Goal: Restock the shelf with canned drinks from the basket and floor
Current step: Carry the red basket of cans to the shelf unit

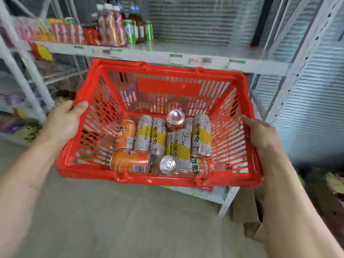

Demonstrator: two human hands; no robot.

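Observation:
I hold a red plastic basket (167, 86) in the air in front of a white shelf (204, 58). My left hand (63, 120) grips its left rim, thumb over the edge. My right hand (260, 135) grips the right rim. Several cans lie in the bottom: silver-and-yellow cans (201, 135) mostly side by side, orange cans (132, 162) at the left and front, and one can (175, 119) standing upright at the back.
On the shelf's left part stand bottles (109, 25), green cans (129, 31) and red packs (68, 33); its right part is bare. A lower shelf (210, 194) sits under the basket. Brown cardboard (249, 216) lies on the floor at right.

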